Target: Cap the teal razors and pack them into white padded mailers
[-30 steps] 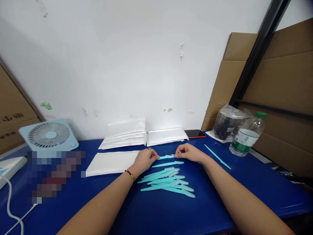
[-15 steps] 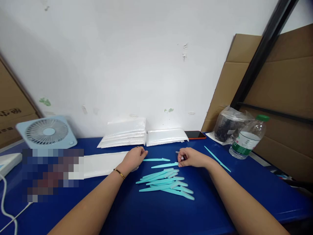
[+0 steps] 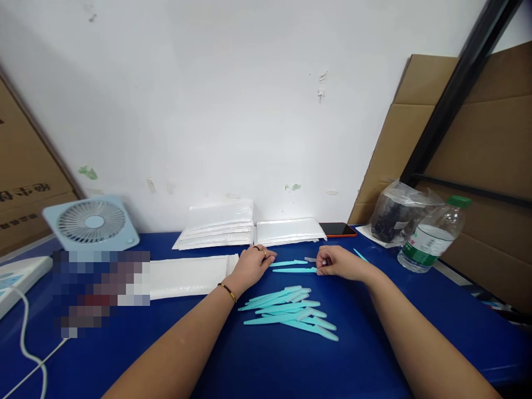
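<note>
My left hand (image 3: 254, 264) lies palm down on the blue table (image 3: 266, 360), its fingertips at the tapered end of a turquoise plastic stick (image 3: 291, 263). Just in front of that one is a second turquoise stick (image 3: 293, 270), with its right end between the thumb and finger of my right hand (image 3: 330, 260). Nearer to me lies a loose pile of several turquoise sticks (image 3: 286, 310) with pale, clear-looking tips. A flat white padded envelope (image 3: 187, 276) rests left of my left hand.
Stacked white envelopes (image 3: 220, 224), more envelopes (image 3: 288, 230) and a phone (image 3: 338, 229) line the wall. A fan (image 3: 95, 221) stands left. On the right are a bottle (image 3: 430, 238), a bagged dark object (image 3: 388, 216) and one more turquoise stick (image 3: 361, 255).
The view has turned slightly left. My left hand has moved right, off the flat envelope to the stick ends. The two upper sticks have shifted right and back, away from the pile.
</note>
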